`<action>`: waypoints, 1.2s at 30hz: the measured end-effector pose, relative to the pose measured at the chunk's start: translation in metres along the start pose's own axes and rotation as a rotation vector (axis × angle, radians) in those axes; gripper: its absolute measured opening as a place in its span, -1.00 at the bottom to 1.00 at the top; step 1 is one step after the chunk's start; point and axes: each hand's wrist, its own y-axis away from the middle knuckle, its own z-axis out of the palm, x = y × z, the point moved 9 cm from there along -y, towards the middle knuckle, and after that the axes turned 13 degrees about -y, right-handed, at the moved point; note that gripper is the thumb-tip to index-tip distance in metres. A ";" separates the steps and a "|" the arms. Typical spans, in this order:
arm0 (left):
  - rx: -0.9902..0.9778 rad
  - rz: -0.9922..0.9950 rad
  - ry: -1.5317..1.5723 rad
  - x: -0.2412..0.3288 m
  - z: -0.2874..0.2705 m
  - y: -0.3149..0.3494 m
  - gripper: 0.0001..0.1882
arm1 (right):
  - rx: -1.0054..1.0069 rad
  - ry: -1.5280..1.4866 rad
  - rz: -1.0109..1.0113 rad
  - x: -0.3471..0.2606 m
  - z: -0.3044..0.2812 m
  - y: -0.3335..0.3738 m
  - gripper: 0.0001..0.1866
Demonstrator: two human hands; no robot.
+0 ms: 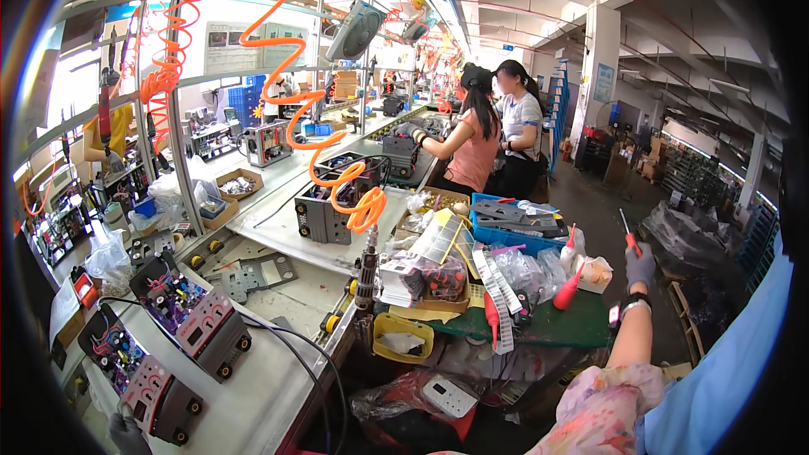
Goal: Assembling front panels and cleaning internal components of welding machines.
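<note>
At the lower left, my left hand point(126, 433) in a dark grey glove grips the edge of the pinkish front panel of an open welding machine point(145, 389); its fingers are partly hidden. The circuit board behind that panel lies bare. Just beyond stands a second open welding machine point(206, 333) with the same panel and dark casing. Far off to the right, my right hand point(642, 268), gloved in grey, is closed on a screwdriver point(630, 240) with a red handle, its shaft pointing up. That arm is stretched out past the green-topped side table point(581, 329).
A pneumatic screwdriver point(367, 274) hangs from an orange coiled hose point(316, 139). Beside it are a yellow bin point(381, 323), a blue crate point(539, 241) of dark parts and red bottles point(570, 288). Black cables point(312, 362) cross the bench. Two people point(474, 139) stand farther along the line.
</note>
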 end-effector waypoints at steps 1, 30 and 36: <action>0.001 -0.002 0.008 -0.001 0.000 0.000 -0.48 | -0.042 -0.198 0.083 -0.006 0.013 -0.007 -0.77; -0.048 0.102 0.336 -0.070 0.058 -0.032 -0.62 | -0.135 -1.104 0.853 -0.072 0.257 0.052 -0.77; 0.026 0.089 0.321 -0.054 0.035 -0.022 -0.60 | -0.156 -1.173 0.913 -0.052 0.306 0.055 -0.73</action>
